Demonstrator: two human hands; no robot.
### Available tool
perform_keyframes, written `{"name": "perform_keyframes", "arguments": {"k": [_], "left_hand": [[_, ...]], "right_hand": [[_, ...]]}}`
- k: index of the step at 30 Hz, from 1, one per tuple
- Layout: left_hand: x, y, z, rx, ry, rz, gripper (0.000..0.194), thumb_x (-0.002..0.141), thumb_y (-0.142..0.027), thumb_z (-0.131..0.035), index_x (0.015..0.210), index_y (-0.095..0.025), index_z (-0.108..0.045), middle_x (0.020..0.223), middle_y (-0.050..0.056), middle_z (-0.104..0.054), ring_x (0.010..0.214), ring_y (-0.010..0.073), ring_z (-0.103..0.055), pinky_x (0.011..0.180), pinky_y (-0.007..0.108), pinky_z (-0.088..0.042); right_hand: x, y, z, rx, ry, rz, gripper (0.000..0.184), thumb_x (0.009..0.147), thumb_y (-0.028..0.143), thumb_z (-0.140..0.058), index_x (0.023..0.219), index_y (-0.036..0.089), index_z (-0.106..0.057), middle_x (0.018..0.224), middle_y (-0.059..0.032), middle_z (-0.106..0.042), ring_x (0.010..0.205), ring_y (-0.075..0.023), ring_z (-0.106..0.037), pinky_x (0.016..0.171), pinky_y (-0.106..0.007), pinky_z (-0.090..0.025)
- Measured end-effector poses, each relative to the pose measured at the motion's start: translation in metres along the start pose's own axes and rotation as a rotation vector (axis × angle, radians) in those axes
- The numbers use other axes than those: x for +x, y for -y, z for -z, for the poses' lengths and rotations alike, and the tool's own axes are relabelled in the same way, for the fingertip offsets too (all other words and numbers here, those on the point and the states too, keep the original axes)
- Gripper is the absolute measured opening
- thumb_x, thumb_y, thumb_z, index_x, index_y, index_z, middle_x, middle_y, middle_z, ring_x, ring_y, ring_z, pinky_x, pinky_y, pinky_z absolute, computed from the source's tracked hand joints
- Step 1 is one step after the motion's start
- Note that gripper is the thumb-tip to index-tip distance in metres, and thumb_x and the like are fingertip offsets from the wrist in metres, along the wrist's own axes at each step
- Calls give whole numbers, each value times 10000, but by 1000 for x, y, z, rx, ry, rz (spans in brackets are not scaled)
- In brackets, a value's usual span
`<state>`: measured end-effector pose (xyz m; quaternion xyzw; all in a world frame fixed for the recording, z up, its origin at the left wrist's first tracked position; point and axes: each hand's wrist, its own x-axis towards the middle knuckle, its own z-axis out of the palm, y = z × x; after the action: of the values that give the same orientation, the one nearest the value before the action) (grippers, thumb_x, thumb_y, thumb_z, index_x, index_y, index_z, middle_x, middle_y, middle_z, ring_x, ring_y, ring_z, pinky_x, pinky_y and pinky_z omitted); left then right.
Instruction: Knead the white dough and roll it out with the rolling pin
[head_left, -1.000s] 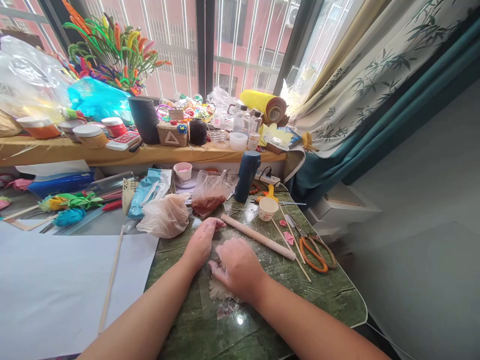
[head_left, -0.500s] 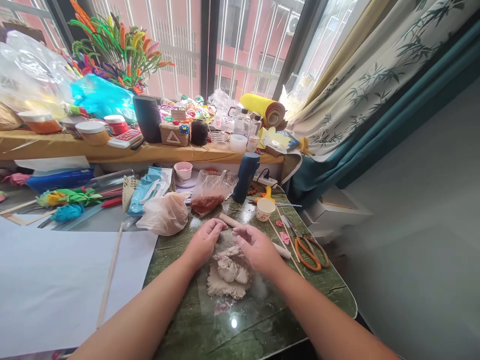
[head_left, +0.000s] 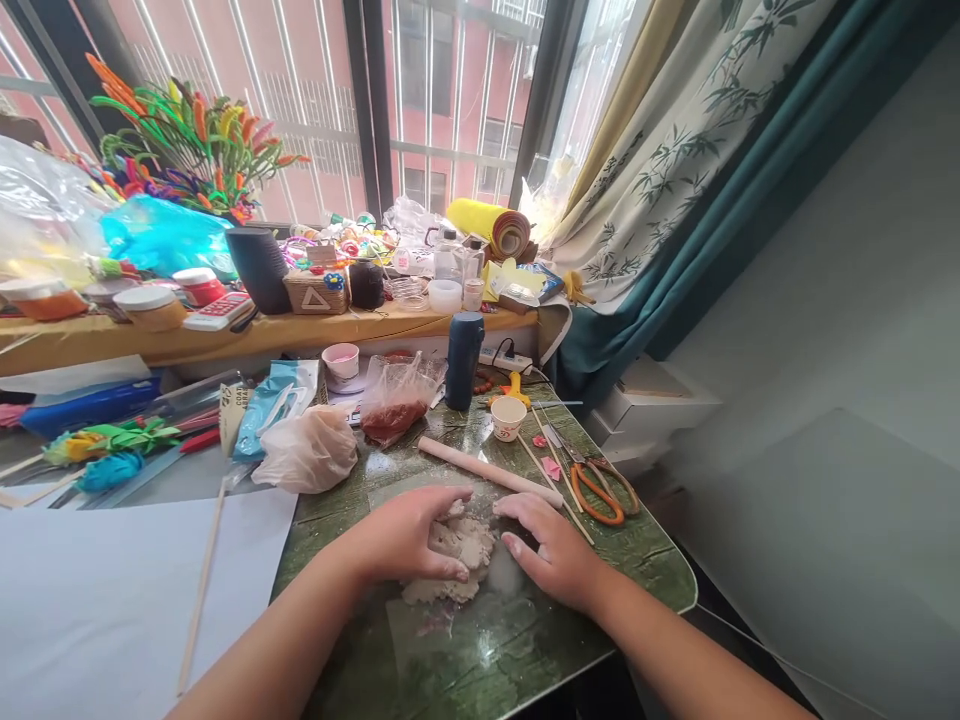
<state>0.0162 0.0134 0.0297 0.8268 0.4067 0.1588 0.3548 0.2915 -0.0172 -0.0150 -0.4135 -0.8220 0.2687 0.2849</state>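
Observation:
A crumbly, off-white lump of dough or clay (head_left: 466, 542) lies on a clear sheet on the green table. My left hand (head_left: 401, 530) reaches over its left side, thumb and fingers spread apart and dusted with pale residue. To the right of the lump is my right hand (head_left: 559, 550), its thumb and fingers parted and nothing between them. Whether the left fingertips press on the lump is hard to see. Just beyond both hands a wooden rolling pin (head_left: 491, 470) lies at a slant.
Scissors (head_left: 600, 492), thin wooden sticks and a paper cup (head_left: 508, 418) are at the right. Behind stand a dark blue bottle (head_left: 464, 362), a bag of reddish-brown material (head_left: 395, 412) and a pale plastic bag (head_left: 311, 450). White paper (head_left: 112, 600) covers the left. The windowsill is crowded.
My hands have moved apart and back toward me, from the far edge of the lump to its two sides. The rolling pin now shows in full. The camera view has shifted.

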Motion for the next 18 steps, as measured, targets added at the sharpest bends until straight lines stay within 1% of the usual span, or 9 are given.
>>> {"name": "perform_keyframes", "arguments": {"k": [2, 4, 6, 9, 12, 16, 18], "left_hand": [[-1, -4, 1, 78, 30, 6, 992, 560, -469, -934, 1468, -316, -564, 1426, 100, -648, 1287, 403, -610, 1095, 495, -475], [-2, -9, 0, 133, 48, 10, 1058, 536, -453, -944, 1499, -324, -525, 1455, 100, -625, 1317, 408, -587, 1111, 501, -461], [-3, -13, -2, 167, 70, 0, 1117, 523, -459, -948, 1529, -329, -481, 1517, 101, -567, 1363, 407, -548, 1141, 503, -436], [-5, -18, -7, 214, 114, 6, 1161, 541, -468, -940, 1566, -313, -419, 1612, 113, -437, 1444, 398, -460, 1185, 516, -388], [-7, -21, -13, 275, 126, 38, 1195, 553, -443, -936, 1592, -284, -368, 1652, 129, -349, 1498, 395, -376, 1211, 541, -347], [-7, -22, -18, 308, 127, 14, 1300, 487, -482, -959, 1607, -292, -325, 1667, 134, -316, 1510, 420, -339, 1233, 585, -283], [-7, -22, -19, 316, 136, 28, 1295, 497, -472, -953, 1610, -309, -310, 1672, 124, -309, 1503, 416, -355, 1229, 585, -290]], "right_hand": [[-10, -5, -3, -92, 25, 32, 405, 973, 337, -571, 1355, 203, -577, 1389, -144, -627, 1342, -306, -540, 1151, -525, -435], [-15, -5, -10, -173, 10, 45, 458, 978, 337, -559, 1410, 184, -539, 1447, -155, -585, 1397, -316, -486, 1180, -539, -402], [-17, -3, -15, -228, -2, 50, 483, 986, 325, -540, 1443, 168, -510, 1475, -158, -563, 1417, -317, -464, 1193, -540, -388], [-17, -1, -19, -269, -8, 65, 461, 990, 314, -526, 1423, 157, -528, 1474, -157, -562, 1414, -316, -463, 1195, -535, -391], [-15, -2, -20, -287, -17, 71, 438, 985, 298, -530, 1396, 146, -550, 1454, -163, -573, 1399, -315, -474, 1191, -534, -398], [-14, -5, -20, -290, -27, 64, 420, 981, 286, -541, 1380, 160, -569, 1449, -165, -572, 1388, -324, -479, 1173, -552, -417], [-14, -6, -21, -283, -26, 64, 413, 978, 283, -548, 1372, 165, -578, 1449, -167, -571, 1386, -329, -479, 1165, -563, -424]]}}
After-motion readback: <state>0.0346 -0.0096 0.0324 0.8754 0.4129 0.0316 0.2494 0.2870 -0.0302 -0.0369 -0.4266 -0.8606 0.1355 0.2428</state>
